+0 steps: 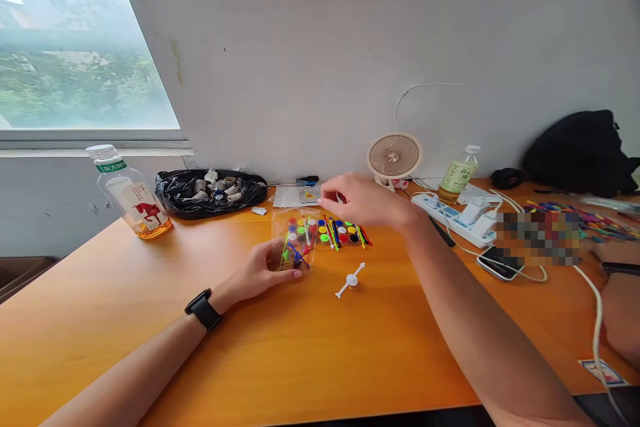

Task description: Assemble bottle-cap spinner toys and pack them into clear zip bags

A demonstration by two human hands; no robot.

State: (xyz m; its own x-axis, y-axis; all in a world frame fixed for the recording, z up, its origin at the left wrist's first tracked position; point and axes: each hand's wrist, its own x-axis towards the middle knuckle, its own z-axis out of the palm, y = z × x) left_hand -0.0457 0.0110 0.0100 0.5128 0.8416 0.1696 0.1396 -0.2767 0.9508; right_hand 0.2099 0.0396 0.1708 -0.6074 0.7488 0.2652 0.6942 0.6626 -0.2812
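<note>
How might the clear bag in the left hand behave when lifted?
The clear bag will probably flop, since its see-through film looks thin. It is likely light, as the arrow-shaped pieces inside look small. They may shift, lying at mixed angles.

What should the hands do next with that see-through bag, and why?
Maybe the right hand should reach over and pinch the top edge of the clear bag. The left hand holds the bag low down, with colorful pieces inside, and the right hand is raised near its top. Two hands would probably keep it steadier.
</note>
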